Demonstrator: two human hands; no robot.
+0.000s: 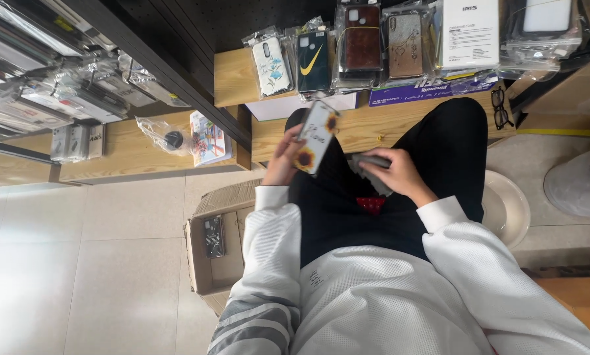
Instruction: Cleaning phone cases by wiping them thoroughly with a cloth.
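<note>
Grey cloth (372, 164) half hidden under right hand (395, 172), fingers curled on it, left hand (285, 158) at nine o'clock, fingers closed round sunflower case (317, 136).

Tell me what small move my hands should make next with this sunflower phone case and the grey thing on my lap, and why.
Probably bring the left hand with the sunflower phone case down toward the right hand. The case is held tilted above the lap, apart from the grey object the right hand grips; what that object is cannot be told. The hands are apart, so closing that gap seems the natural step.
</note>
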